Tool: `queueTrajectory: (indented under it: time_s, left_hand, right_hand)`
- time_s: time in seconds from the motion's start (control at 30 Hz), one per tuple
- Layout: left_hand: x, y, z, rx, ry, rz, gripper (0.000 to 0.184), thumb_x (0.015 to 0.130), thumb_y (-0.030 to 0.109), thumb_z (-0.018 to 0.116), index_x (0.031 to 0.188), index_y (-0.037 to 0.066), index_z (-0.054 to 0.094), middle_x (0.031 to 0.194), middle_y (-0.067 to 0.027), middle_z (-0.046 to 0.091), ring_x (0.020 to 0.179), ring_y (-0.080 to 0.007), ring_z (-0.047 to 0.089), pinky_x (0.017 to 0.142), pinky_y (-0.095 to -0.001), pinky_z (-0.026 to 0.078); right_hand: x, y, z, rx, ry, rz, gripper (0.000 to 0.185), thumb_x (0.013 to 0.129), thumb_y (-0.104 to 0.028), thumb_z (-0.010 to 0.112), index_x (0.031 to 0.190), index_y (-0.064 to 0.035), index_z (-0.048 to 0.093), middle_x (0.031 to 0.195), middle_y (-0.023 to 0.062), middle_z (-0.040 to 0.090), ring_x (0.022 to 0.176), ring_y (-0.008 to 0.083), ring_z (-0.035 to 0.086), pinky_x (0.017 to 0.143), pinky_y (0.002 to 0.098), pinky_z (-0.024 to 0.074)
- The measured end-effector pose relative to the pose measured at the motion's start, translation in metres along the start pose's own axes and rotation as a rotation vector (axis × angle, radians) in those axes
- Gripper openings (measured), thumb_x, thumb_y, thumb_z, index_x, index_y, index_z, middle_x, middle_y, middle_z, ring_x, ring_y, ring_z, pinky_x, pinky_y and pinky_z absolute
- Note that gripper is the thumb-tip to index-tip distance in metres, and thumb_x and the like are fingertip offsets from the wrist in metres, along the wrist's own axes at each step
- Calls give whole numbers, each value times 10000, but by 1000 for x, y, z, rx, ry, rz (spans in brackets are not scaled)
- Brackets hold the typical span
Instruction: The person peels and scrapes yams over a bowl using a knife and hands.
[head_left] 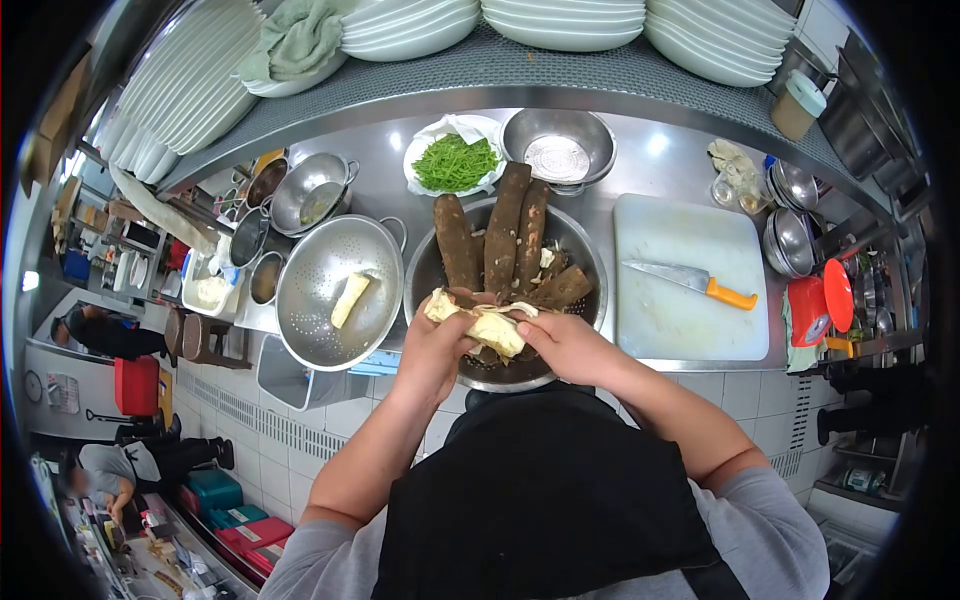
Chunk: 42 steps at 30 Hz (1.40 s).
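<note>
Above a wide steel bowl (pixel 592 250), a pale yellow, partly peeled vegetable (pixel 497 333) is held crosswise between my hands. My left hand (pixel 432 345) is closed around its left part. At the other end, my right hand (pixel 568 345) is closed on it, fingers and thumb against a loose pale strip. Several long brown-skinned pieces (pixel 510 225), which look like roots or shoots, stand in the bowl, with brown peelings under my hands. I cannot tell their exact kind. One peeled pale piece (pixel 350 300) lies in a steel colander (pixel 300 270) to the left.
On the right, a knife (pixel 690 282) with an orange handle lies on a white cutting board (pixel 690 225). Behind the bowl are a plate of green vegetables (pixel 455 162) and a steel basin (pixel 557 145). Stacked plates (pixel 565 20) line the shelf above. Another person (pixel 120 475) works far left.
</note>
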<state>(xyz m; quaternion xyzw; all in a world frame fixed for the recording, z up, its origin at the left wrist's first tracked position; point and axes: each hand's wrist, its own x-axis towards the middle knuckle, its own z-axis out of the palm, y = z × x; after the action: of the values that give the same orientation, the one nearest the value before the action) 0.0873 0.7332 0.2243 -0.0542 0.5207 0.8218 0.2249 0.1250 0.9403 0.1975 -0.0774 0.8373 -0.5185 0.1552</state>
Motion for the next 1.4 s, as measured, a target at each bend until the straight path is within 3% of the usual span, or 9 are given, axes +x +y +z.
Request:
queueTrajectory:
  time_s: [0.23,0.3,0.37,0.5,0.77,0.8,1.03,1.13,1.4]
  left_hand:
    - [10,-11,-17,72,-10,-76,348,898,-3,542,1244,-8,510,1198,-169,657,1067,-234,670,831,-315,580]
    - [12,-14,-24,91,-51,-112,362,903,9,552,1262,-4,511,1208,-171,658,1076,-240,670,834,-319,579]
    - [15,-15,-28,28,-105,-122,337,928,35,540,1257,-17,493,1267,-231,626,1147,-325,650,962,-449,570]
    - [18,-16,-37,-32,-174,-112,357,927,37,555,1278,1,503,1295,-213,625,1142,-291,655,891,-376,575]
    - [16,-15,-32,-182,-131,-12,367,926,48,525,1288,5,484,1379,-271,539,1295,-414,541,1051,-545,498]
    - [15,-15,-31,-182,-131,-13,367,926,48,525,1288,5,484,1379,-271,539,1295,-414,541,1051,-545,498]
    - [15,-11,-28,-203,-95,-33,347,919,35,523,1263,7,488,1350,-285,552,1282,-412,552,1040,-549,506]
    - [16,-12,-26,-196,-90,-39,342,917,30,528,1255,2,487,1337,-290,558,1259,-407,568,1038,-546,510]
    - [18,-21,-30,-139,-50,-42,322,923,21,523,1241,-12,483,1315,-282,570,1193,-383,605,1024,-522,521]
  right_hand:
    - [15,7,-17,69,-195,168,396,1069,-352,441,990,-26,651,677,91,597,590,217,574,587,374,482]
    - [18,1,-32,296,-422,400,384,1080,-370,447,833,-93,543,592,-40,435,473,71,365,412,264,307]
    - [22,5,-36,283,-425,391,388,1083,-385,439,835,-102,534,583,-46,422,452,61,331,389,245,268]
    - [25,-2,-39,291,-458,407,386,1072,-388,458,881,-76,581,592,-47,420,415,58,293,362,257,208]
    - [5,-3,-12,-80,-95,-24,372,1066,-326,438,884,-19,541,654,51,582,622,173,570,625,350,478]
    - [-1,-7,-14,-135,-82,-53,345,1065,-308,426,1117,-25,618,664,59,582,607,176,567,624,343,485]
    - [-10,-4,-25,-46,-200,-16,509,1060,-263,415,1540,-99,381,630,49,535,596,157,554,622,324,479]
    - [-11,-3,-20,-19,-129,43,446,1041,-259,469,1436,-55,498,1244,226,651,1176,396,611,1020,420,466]
    - [-6,9,-3,-16,11,1,346,1043,-232,478,1289,-34,618,1112,234,690,1064,395,657,920,424,501]
